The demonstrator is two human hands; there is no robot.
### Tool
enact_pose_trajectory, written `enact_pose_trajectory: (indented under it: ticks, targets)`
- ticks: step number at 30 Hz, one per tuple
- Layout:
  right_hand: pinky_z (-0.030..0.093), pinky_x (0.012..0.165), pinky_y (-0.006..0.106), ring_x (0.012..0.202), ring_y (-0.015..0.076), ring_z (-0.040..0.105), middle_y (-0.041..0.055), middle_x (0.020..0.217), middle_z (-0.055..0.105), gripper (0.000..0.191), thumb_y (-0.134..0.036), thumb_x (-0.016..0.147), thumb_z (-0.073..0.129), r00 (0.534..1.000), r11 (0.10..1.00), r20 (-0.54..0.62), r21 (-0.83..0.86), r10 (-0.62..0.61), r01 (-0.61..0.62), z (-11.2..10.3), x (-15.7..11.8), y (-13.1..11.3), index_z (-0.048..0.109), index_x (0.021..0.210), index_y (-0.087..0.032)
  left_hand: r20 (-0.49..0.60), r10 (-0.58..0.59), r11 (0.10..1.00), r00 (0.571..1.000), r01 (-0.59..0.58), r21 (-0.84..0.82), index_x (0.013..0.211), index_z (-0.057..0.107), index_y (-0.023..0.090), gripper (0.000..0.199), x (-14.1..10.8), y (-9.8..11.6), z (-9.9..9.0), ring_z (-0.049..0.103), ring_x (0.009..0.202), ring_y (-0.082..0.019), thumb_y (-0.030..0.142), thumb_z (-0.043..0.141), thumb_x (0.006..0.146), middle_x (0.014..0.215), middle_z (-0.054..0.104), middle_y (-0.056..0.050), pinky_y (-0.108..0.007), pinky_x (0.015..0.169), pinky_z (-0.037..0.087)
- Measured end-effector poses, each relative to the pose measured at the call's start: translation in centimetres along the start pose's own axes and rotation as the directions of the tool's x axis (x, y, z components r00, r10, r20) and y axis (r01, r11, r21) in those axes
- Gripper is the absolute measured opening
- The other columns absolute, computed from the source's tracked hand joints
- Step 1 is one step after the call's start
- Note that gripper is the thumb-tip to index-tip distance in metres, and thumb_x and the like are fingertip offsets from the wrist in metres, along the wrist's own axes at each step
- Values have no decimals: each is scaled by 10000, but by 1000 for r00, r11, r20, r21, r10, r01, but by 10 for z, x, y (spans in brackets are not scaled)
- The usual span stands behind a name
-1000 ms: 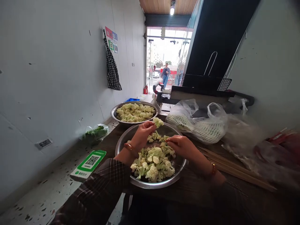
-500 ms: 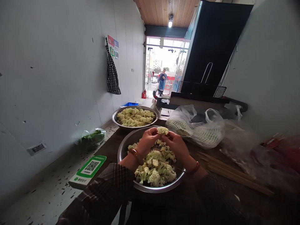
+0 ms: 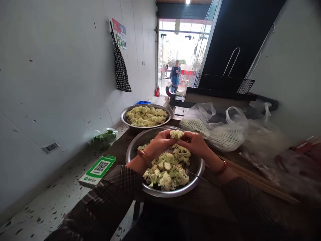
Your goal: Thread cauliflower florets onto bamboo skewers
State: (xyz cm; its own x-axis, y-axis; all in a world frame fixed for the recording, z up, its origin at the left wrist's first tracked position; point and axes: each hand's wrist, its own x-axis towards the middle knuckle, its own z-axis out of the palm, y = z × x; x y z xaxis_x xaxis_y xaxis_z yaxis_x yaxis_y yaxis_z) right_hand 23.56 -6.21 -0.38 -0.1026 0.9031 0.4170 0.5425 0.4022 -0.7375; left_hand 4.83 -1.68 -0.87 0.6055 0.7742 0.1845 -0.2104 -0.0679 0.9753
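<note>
Over the far part of a metal bowl (image 3: 173, 194), my left hand (image 3: 160, 144) and my right hand (image 3: 195, 144) meet around one small cauliflower floret (image 3: 177, 134). Fingers of both hands are closed on it from either side. Below them, more cauliflower pieces (image 3: 167, 170) lie in the bowl, with a thin skewer (image 3: 187, 170) resting across them and over the rim. Behind stands a second metal bowl (image 3: 122, 116) holding many florets (image 3: 146, 116).
Plastic bags with white netting (image 3: 227, 137) lie at the right, near long wooden skewers (image 3: 265, 185). A green payment-code sign (image 3: 100, 168) is at the left edge, with bagged greens (image 3: 105, 136) beyond. A person (image 3: 175, 76) stands at the doorway.
The view has tilted down, so the background sits higher. My right hand and forearm have shifted right, and both hands still hold the floret.
</note>
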Motion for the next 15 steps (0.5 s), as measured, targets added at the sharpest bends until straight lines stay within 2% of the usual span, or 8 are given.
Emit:
enact_pose_trajectory:
  ticks: [3, 6, 10, 12, 15]
  targets:
    - [533, 616, 290, 659, 176, 677, 4, 755, 704, 265, -403, 732, 798, 1000, 996, -8, 83, 11, -10, 9, 4, 11, 668, 840, -199, 4, 7, 999, 1000, -7, 50, 874, 641, 127, 342, 1, -2, -1, 456, 569, -69, 344, 845, 704, 710, 572, 13, -206, 528, 376]
    - [558, 601, 292, 664, 181, 703, -6, 797, 714, 314, -426, 755, 792, 998, 964, 59, 259, 38, -52, 18, 6, 24, 661, 952, -219, -17, 13, 994, 1000, -11, 106, 837, 617, 136, 294, 1, -1, -2, 457, 568, -71, 311, 823, 720, 682, 547, 27, -208, 541, 396]
    - [569, 606, 295, 647, 173, 689, -8, 784, 711, 311, -465, 778, 786, 998, 909, 36, 412, 56, -66, 28, 4, 31, 659, 924, -222, -27, 23, 987, 999, -18, 161, 835, 622, 128, 295, 1, 1, -3, 473, 573, -77, 336, 809, 741, 685, 564, 17, -211, 540, 399]
    - [567, 609, 297, 629, 169, 678, -7, 752, 704, 301, -477, 792, 775, 996, 900, 6, 429, 85, -79, 30, 2, 30, 664, 888, -214, -21, 26, 983, 999, -22, 184, 852, 632, 124, 322, 1, 1, -3, 495, 584, -86, 377, 807, 754, 701, 589, 4, -218, 548, 419]
    - [557, 605, 299, 607, 172, 672, -3, 696, 703, 314, -515, 821, 739, 991, 923, -26, 369, 129, -111, 28, -2, 28, 677, 844, -208, -17, 24, 981, 1000, -20, 195, 883, 639, 127, 360, 1, -1, -3, 536, 601, -101, 421, 807, 763, 728, 625, -11, -230, 567, 457]
